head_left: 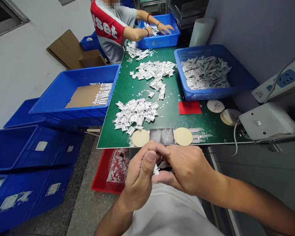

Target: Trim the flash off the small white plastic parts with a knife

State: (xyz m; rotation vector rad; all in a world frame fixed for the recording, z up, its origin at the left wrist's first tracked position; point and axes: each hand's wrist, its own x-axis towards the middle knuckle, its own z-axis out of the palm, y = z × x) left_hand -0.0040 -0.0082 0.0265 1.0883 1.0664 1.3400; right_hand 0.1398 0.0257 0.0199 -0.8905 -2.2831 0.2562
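Note:
Close to my body, just off the table's front edge, my left hand [141, 177] and my right hand [190, 165] meet around a small white plastic piece [156, 170]. The left fingers curl over it with the thumb raised alongside. My right thumb and bent fingers pinch at its other side. Most of the piece is hidden by the fingers. Beyond my hands, two round yellowish discs [140, 138] and dark abrasive-looking squares [161, 136] lie along the table edge. A heap of white plastic parts [136, 114] lies behind the left disc.
On the green table [167, 121] are more white parts [154, 70], a red sheet [189, 108] and a blue basket [184, 82] full of parts. A co-worker [113, 32] reaches into a blue bin [159, 41]. A red bin [100, 178] stands below; blue crates [73, 77] stand left.

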